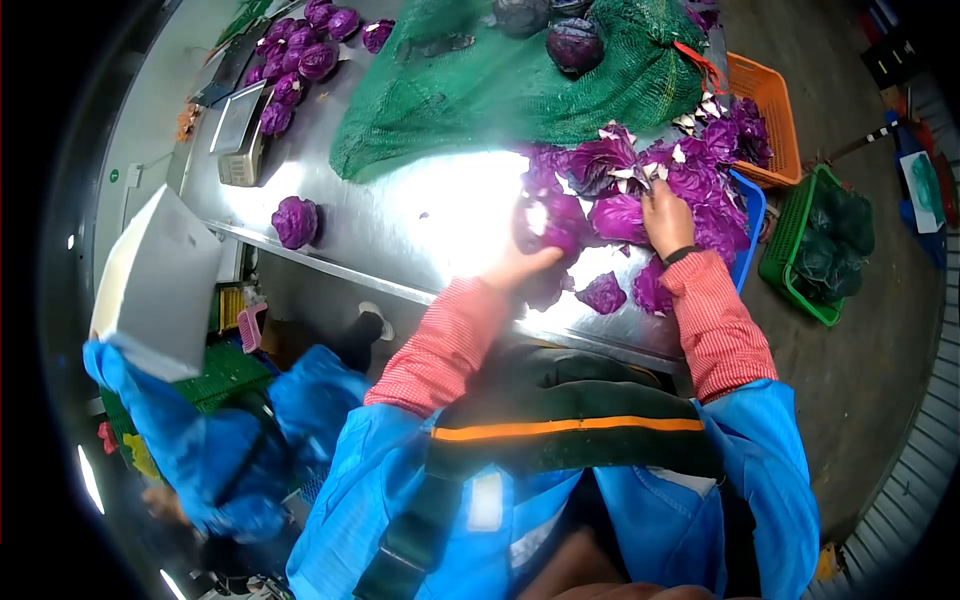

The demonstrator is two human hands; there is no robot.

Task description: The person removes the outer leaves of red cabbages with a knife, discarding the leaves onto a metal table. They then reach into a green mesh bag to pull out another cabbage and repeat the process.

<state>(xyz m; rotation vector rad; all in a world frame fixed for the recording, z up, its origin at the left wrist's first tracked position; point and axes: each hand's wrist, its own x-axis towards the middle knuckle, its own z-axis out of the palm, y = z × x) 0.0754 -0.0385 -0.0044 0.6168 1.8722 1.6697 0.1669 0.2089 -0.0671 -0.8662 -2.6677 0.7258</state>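
My left hand (522, 258) is closed round the side of a purple cabbage (560, 222) above the steel table (400, 235); glare blurs part of both. To its right, my right hand (667, 218) has its fingers closed among loose purple cabbage leaves (618, 218). What those fingers hold is too small to make out. Cut leaves with white stem pieces are heaped beyond and to the right of my right hand. One torn leaf (602, 293) lies near the table's front edge.
A green net sack (430, 115) with dark cabbages spreads across the back. Left are a scale (241, 135), a lone cabbage (296, 222) and several piled cabbages (300, 50). Orange (775, 90), blue (748, 225) and green (775, 265) crates stand right. A person in blue (220, 450) lifts a white box (165, 280).
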